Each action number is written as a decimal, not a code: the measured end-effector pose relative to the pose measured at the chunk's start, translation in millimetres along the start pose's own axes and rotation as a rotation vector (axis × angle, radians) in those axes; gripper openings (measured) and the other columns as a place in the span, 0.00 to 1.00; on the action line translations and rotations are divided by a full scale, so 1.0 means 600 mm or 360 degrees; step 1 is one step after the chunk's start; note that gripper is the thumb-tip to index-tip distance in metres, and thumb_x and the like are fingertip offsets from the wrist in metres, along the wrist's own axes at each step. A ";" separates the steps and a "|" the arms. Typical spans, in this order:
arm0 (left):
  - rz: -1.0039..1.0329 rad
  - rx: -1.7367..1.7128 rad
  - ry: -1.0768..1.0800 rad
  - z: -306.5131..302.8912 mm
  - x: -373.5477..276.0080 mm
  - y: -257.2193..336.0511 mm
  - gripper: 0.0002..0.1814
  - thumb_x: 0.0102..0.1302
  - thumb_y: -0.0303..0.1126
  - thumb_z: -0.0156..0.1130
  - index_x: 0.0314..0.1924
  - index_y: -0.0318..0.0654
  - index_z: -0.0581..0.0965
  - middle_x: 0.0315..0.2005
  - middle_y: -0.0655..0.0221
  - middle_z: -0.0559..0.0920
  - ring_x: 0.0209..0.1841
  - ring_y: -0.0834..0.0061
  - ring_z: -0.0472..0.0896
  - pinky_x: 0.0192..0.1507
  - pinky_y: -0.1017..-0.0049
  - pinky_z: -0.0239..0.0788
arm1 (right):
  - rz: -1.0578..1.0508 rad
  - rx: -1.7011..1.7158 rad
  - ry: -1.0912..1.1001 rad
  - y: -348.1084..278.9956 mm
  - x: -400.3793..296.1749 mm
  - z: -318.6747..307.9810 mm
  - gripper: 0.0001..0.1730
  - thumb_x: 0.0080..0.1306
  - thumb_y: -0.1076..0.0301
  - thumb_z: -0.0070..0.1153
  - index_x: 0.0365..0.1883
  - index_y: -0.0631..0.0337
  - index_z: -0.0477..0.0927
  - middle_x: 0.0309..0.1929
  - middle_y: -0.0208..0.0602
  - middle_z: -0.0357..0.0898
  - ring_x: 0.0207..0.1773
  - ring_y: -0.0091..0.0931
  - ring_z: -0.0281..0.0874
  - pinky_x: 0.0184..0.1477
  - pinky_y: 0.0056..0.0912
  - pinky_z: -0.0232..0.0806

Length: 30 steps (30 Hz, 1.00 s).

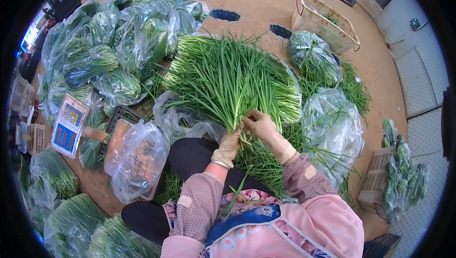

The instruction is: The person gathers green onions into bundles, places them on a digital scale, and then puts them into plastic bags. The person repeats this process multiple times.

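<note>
My left hand (229,144), in a thin rubber glove, is closed around the white stem ends of a bunch of garlic chives (233,104). The bunch's long green leaves fan away from me over a large heap of garlic chives (288,97). My right hand (261,124), gloved too, is beside the left with thumb and fingers pinched together at the bunch's lower stems; a leaf seems to be between them. Loose chives (260,172) lie below my hands and near my lap.
Bagged greens (117,37) are piled at the left. A digital scale (124,158) bears a plastic bag, with its display panel (67,126) beside it. Clear plastic bags (331,126) lie at the right. A white crate (324,26) stands at the back right, another crate (374,179) at the far right.
</note>
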<state>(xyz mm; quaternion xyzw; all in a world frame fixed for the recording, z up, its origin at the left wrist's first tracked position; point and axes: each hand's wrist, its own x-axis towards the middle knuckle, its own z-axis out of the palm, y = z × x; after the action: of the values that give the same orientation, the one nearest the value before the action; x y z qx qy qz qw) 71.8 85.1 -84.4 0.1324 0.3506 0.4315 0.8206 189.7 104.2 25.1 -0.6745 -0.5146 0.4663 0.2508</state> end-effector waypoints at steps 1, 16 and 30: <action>-0.0031 -0.0146 -0.0156 0.003 -0.001 0.006 0.28 0.55 0.47 0.63 0.52 0.42 0.66 0.39 0.66 0.76 0.35 0.71 0.76 0.36 0.69 0.70 | 0.0057 0.0145 -0.0202 0.011 -0.009 -0.016 0.10 0.61 0.65 0.54 0.34 0.63 0.75 0.22 0.31 0.77 0.20 0.18 0.72 0.24 0.19 0.65; 0.0002 -0.0067 -0.0098 0.019 -0.018 0.037 0.34 0.56 0.66 0.47 0.53 0.49 0.65 0.43 0.69 0.76 0.41 0.68 0.77 0.40 0.64 0.69 | 0.0194 -0.0341 -0.0185 -0.053 0.074 -0.055 0.29 0.61 0.47 0.49 0.49 0.63 0.73 0.23 0.34 0.79 0.24 0.20 0.76 0.31 0.24 0.68; -0.0190 -0.0286 0.0222 0.003 0.003 0.027 0.24 0.61 0.51 0.53 0.48 0.39 0.69 0.34 0.60 0.79 0.28 0.62 0.79 0.31 0.65 0.73 | -0.0380 -0.0676 0.0259 -0.021 0.161 -0.051 0.18 0.61 0.63 0.50 0.49 0.54 0.73 0.27 0.35 0.79 0.26 0.23 0.77 0.30 0.26 0.69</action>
<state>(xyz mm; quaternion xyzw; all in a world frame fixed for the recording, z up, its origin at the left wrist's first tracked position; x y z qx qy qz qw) 63.6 96.2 -75.1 0.0069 0.3740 0.4197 0.8270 214.8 202.4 13.0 -0.6818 -0.6550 0.2591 0.1974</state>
